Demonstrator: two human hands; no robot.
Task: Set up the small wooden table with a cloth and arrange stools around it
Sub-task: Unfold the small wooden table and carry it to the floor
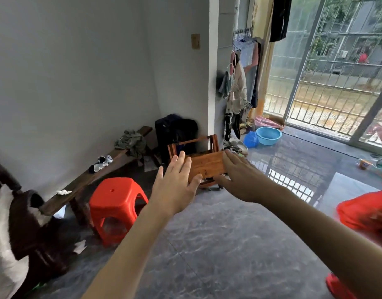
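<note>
Tipped wooden table [205,167] between open left hand [175,186] and right hand [239,178].

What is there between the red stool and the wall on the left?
In the head view, a long dark wooden bench stands between the red stool and the wall, with clothes piled on it.

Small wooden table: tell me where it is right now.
In the head view the small wooden table lies tipped on its side on the floor, centre frame, between the left hand and right hand, before the black suitcase.

Small table [205,167] varnished wood; red stool [117,203] glossy plastic; floor [239,223] polished, marble-look tile.
</note>
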